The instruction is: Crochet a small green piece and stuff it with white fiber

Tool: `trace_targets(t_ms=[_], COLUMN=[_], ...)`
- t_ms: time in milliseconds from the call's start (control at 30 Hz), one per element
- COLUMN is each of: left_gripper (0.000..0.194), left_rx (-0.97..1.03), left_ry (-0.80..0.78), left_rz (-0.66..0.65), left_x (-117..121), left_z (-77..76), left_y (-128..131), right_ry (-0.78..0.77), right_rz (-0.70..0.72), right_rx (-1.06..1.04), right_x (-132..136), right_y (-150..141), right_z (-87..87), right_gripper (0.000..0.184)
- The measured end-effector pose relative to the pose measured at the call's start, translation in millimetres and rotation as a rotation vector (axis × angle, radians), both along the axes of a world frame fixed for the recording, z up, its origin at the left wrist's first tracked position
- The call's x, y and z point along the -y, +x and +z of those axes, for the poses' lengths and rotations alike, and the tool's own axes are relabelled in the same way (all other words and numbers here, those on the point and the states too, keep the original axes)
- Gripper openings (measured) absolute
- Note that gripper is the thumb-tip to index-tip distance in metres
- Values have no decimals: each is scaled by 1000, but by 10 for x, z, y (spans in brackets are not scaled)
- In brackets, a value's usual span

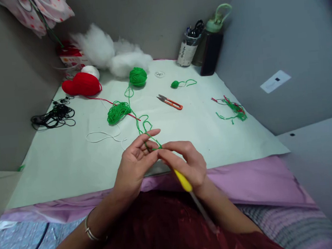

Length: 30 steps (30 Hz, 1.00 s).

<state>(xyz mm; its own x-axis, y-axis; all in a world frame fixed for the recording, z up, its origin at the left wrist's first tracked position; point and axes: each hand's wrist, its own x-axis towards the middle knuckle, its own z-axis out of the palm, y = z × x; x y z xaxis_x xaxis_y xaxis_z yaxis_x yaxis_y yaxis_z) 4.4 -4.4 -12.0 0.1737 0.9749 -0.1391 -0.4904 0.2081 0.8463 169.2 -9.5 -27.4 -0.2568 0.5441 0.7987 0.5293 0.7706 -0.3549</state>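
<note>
Green yarn [159, 146] looked barely worked, mostly loose; half-open left hand [134, 158] pinched it, curled right hand [189, 163] too (plus a yellow handle [183, 180]).

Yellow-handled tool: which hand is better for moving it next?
Probably the right hand: it holds the yellow-handled tool, while the left hand has green yarn running across its fingers.

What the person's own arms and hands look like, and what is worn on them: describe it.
The left hand and right hand are both ungloved, with no rings visible. A thin, pale, metallic-looking bracelet circles the left forearm; none shows on the right. No sleeves cover the visible forearms. Dark red clothing shows between them.
</note>
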Motion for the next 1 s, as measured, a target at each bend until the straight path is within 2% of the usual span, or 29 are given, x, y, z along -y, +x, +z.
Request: trace_targets(t_ms=[67,167,233,300,367,467,533,633,733,833,933,1000], left_gripper=[38,37,36,35,32,34,38,39,32,25,25,29], left_rx=[113,199,174,121,73,41,69,181,243,201,107,66], left_ry=[-113,-219,-190,-121,-58,-8,-38,-170,-253,-202,-98,-55], left_rz=[-74,-116,-70,-46,-43,-13,-3,-90,-134,-68,-49,-56], left_x=[-18,-55,-64,-54,-33,-10,-10,-32,-67,-79,-56,-34], left_z=[22,42,52,60,60,43,32,30,39,52,56,50], left_y=[-4,-22,-23,-7,19,53,62,47,14,2,24,36], right_ry=[33,-89,-260,-379,-414,-335,-219,-88,-220,-442,-539,-564], right_rz=[-43,22,98,161,190,140,74,27,30,125,240,241], right_rx=[5,-254,-482,-606,-596,-467,-345,-217,-420,-705,-743,-727], right_x=[6,0,-17,-40,-56,-44,-21,5,0,-28,-59,-75], right_y=[-17,-34,-49,-69,-90,-108,-106,-86,-68,-72,-89,-94], right_z=[-29,-2,47,86,88,24,-33,-64,-3,73,87,64], right_gripper=[29,27,24,21,19,25,32,38,29,21,16,15])
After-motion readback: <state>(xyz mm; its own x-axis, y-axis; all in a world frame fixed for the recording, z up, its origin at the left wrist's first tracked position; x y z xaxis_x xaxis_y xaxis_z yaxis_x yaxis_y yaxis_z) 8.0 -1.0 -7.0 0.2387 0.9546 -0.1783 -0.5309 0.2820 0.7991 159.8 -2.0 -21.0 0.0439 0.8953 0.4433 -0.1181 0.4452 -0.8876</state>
